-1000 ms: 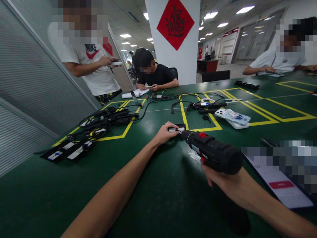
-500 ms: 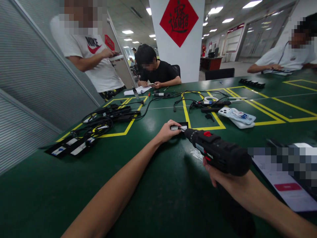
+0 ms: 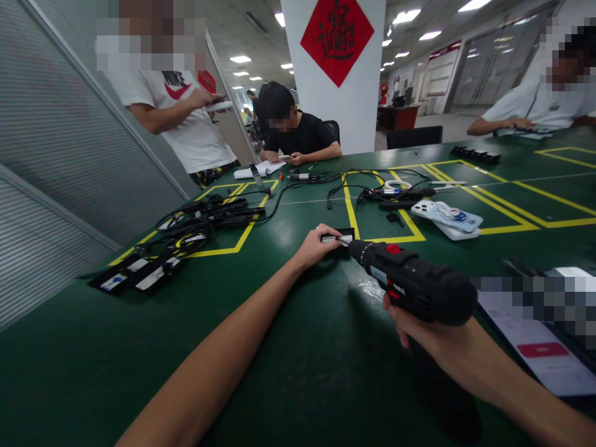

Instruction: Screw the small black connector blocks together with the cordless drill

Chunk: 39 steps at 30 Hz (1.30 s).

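Observation:
My right hand (image 3: 419,323) is wrapped around the handle of a black cordless drill (image 3: 414,279) with red switches. The drill points left and away from me, its thin bit reaching a small black part with a silver-white face (image 3: 346,236) on the green table. My left hand (image 3: 319,245) is closed on the left end of that part, holding it against the tabletop with the fingertips close to the bit. Most of the part's left end is hidden by my fingers, and whether the bit touches a screw cannot be made out.
Black cables and flat black pieces (image 3: 186,239) lie in a heap at left. Beyond the drill are more cables and tools (image 3: 395,194) and a phone in a printed case (image 3: 447,216). A tablet (image 3: 535,347) lies at right. Co-workers (image 3: 298,133) are around the table.
Almost nothing differs. The drill sits very slightly further right in view, and the whole view has shifted a little; both hands keep their hold.

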Tool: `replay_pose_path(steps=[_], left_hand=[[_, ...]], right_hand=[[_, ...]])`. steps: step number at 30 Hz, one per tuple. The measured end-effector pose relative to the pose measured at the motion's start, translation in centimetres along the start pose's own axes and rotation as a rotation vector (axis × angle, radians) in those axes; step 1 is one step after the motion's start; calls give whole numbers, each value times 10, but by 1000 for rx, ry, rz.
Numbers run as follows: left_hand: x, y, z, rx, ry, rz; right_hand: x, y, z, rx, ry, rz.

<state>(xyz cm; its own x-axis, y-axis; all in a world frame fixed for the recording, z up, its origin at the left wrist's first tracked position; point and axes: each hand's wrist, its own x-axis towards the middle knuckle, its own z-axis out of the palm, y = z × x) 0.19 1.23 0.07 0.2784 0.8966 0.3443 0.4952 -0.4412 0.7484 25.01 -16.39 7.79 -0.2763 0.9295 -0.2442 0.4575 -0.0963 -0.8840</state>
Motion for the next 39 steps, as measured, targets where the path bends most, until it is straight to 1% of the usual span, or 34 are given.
replay_pose_path(steps=[3, 10, 17, 21, 26, 31, 34, 39], left_hand=[[0, -1, 0, 0, 3, 6], [-1, 0, 0, 13, 5, 8], [-1, 0, 0, 19, 10, 10], [-1, 0, 0, 12, 11, 5], [0, 0, 1, 13, 16, -3], [-1, 1, 1, 18, 8, -27], [-1, 1, 1, 19, 10, -16], [-2, 0, 1, 15, 11, -4]], right_hand=[[1, 0, 1, 15, -14, 25], [1, 1, 0, 13, -7, -5], [1, -1, 3, 8, 0, 19], [-1, -1, 3, 8, -4, 11], [-1, 0, 2, -11, 21, 16], [0, -1, 2, 5, 8, 10], [1, -1, 2, -15, 3, 13], [0, -1, 0, 19, -3, -32]])
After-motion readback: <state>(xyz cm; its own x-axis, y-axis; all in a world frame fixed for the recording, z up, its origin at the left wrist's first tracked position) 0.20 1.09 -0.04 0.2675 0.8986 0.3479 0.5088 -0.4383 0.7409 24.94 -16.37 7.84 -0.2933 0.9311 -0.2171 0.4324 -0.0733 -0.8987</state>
